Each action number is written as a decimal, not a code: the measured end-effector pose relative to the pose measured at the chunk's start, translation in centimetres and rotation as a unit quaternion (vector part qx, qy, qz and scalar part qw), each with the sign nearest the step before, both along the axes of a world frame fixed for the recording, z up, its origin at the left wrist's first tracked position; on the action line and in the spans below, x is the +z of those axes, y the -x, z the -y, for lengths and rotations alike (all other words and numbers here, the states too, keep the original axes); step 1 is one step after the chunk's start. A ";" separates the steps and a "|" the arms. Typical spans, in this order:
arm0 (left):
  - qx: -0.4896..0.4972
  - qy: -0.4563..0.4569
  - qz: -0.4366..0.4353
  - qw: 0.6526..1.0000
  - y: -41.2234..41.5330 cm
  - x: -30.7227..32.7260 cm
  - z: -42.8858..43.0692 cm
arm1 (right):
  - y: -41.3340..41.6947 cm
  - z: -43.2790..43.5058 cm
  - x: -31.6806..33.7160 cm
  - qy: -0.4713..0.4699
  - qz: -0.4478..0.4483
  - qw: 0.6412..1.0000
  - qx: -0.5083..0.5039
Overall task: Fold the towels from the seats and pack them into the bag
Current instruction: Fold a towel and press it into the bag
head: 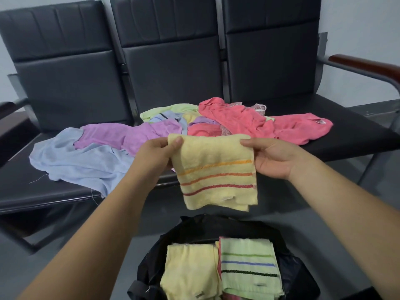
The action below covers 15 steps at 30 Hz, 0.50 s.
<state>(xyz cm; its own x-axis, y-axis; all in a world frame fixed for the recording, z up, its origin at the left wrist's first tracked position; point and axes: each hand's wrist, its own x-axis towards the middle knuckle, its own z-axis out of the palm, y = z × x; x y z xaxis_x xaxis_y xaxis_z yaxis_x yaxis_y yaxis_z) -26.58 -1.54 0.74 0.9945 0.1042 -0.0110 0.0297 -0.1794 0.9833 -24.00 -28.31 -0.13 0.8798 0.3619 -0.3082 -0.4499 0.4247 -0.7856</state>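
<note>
So the small yellow towel point(216, 169) with the orange and red stripes is up in the air, folded over and hanging by its top edge. The left hand point(155, 156) pinches the top left corner, thumb on the near side, fingers tucked behind. The right hand point(275, 159) has the top right corner the same way, thumb on top and fingers curled under the cloth. Both hands are properly gripping it, nothing loose. The towel hangs between the row of seats point(357, 135) and the black bag point(205, 226), a bit above the bag's far rim.

The bag sits open on the floor point(75, 245) at the near edge. Inside, a folded plain yellow towel point(190, 271) lies on the left and a folded green towel point(249, 269) with green, blue and black stripes is on the right, the two touching side by side. A bit of pink peeks out under the green one, can't tell what exactly.

Back on the seats it's a messy pile: a pale blue towel point(82, 163) on the left, a purple towel point(121, 137) overlapping its far edge, a light green towel point(168, 110) at the far middle, and a big coral pink towel point(259, 122) sprawled to the right. A brown armrest point(363, 66) sticks out at the far right.
</note>
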 end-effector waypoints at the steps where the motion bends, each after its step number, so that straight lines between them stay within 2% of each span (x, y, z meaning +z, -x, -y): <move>1: -0.011 0.043 -0.010 0.999 0.1 0.2 0.0 | -0.1 0.0 -0.1 0.004 0.005 1.000 -0.006; 3: -0.053 0.113 -0.018 0.992 0.1 0.2 -0.1 | -0.2 -0.2 -0.1 0.018 0.017 1.000 -0.015; 6: -0.118 0.114 0.005 0.986 0.1 0.1 0.3 | -0.4 -0.2 0.1 -0.002 0.026 0.999 -0.032; 10: -0.062 0.085 0.019 0.994 -0.5 -0.7 0.2 | -0.6 0.0 0.0 -0.042 0.003 0.997 -0.068; 15: 0.004 0.071 0.031 0.997 -0.5 -1.0 0.4 | -0.9 -0.4 -0.5 -0.021 0.019 0.993 -0.112</move>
<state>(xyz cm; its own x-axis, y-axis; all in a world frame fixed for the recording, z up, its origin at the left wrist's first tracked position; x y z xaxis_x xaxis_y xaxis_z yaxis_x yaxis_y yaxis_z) -26.07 -1.95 -0.30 0.9929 0.1136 0.0351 -0.0310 -0.0377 0.9988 -23.13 -27.90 -0.60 0.9503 0.1680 -0.2620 -0.3110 0.5441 -0.7792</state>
